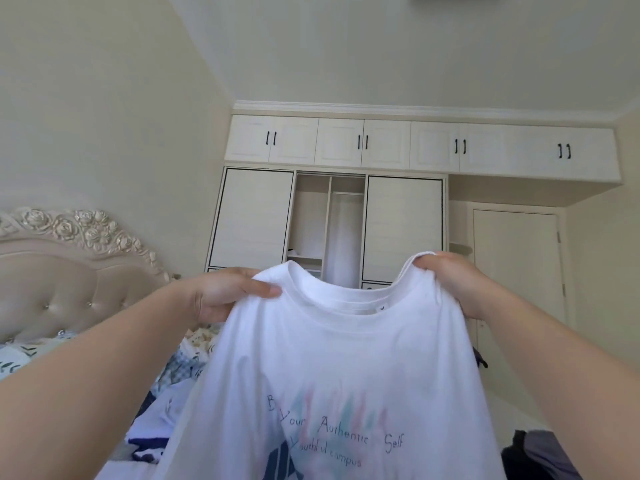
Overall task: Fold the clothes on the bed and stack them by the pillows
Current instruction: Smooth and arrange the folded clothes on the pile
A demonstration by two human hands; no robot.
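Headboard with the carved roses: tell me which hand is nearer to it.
Left. The left hand grips the white T-shirt's shoulder just right of the headboard; the right hand grips the opposite shoulder, across the collar, farther away.

Wardrobe (332, 223) on the far wall, cream, its middle bay open between two closed sliding panels. Above the wardrobe, a row of overhead cabinets (415, 147) with paired black handles. Right of the wardrobe, a closed door (516, 265). Left of the wardrobe, a tufted headboard (69, 271) crowned with carved roses.
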